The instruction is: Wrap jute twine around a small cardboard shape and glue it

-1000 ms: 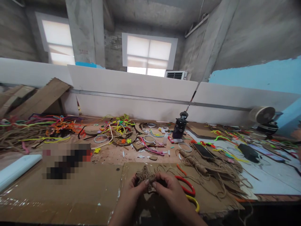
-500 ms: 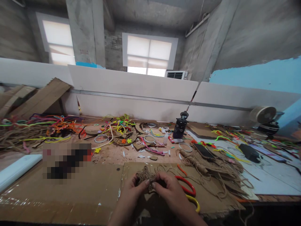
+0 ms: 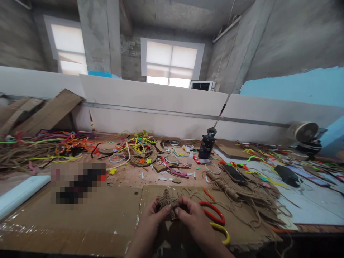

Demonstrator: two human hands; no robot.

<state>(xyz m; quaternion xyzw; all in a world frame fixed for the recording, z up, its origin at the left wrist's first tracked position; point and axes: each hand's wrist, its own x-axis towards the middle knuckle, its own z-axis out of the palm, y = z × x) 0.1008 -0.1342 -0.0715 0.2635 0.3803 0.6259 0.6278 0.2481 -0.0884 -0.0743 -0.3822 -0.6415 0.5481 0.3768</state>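
Both my hands meet low in the middle of the view over a sheet of cardboard (image 3: 107, 211). My left hand (image 3: 150, 220) and my right hand (image 3: 192, 220) each pinch a small piece wrapped in brown jute twine (image 3: 166, 200), with fingers curled onto it. A loose strand of twine trails from the piece to the right. Scissors with one red and one yellow handle (image 3: 216, 220) lie on the cardboard just right of my right hand.
A heap of jute cord (image 3: 242, 193) lies to the right, with a phone (image 3: 234, 173) on it. Coloured pipe cleaners (image 3: 53, 143), rings and scraps litter the bench. A black bottle-like object (image 3: 206, 147) stands mid-bench; a small fan (image 3: 303, 132) far right. White partitions close off the back.
None in the hands or the twine piece; only the view has shifted slightly.
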